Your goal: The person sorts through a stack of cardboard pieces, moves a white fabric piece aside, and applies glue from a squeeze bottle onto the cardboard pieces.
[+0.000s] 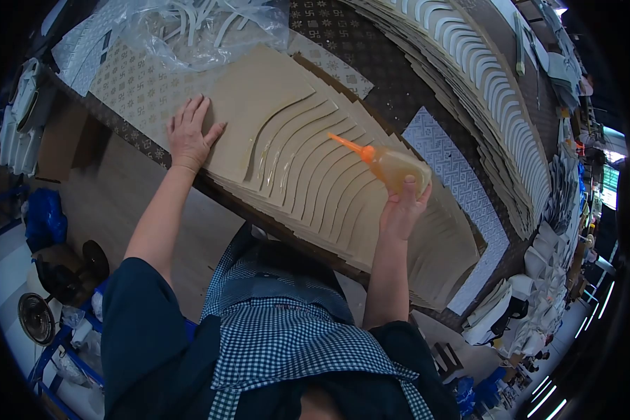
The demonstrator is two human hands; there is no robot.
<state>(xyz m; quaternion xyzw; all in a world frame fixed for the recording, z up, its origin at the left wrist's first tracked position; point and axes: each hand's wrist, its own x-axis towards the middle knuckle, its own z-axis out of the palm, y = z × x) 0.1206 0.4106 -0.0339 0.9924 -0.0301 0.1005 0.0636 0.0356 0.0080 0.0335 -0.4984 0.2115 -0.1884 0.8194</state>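
Observation:
My right hand (404,208) grips a translucent squeeze bottle (401,170) of yellowish liquid. Its orange nozzle points left, over a row of overlapping tan curved sheets (343,189). Glossy wet streaks show along the edges of the sheets at the left of the row. My left hand (191,133) rests with fingers spread at the left edge of the tan sheets, partly over a patterned sheet (136,87) on the table. Nothing is held in it.
A clear plastic bag (203,35) with white curved strips lies at the table's far left. Toward the back right runs a long fanned row of tan sheets (462,91) bearing white strips. A grey patterned sheet (462,189) lies under the near row's right side. Stacked pale pieces (493,308) stand at the right.

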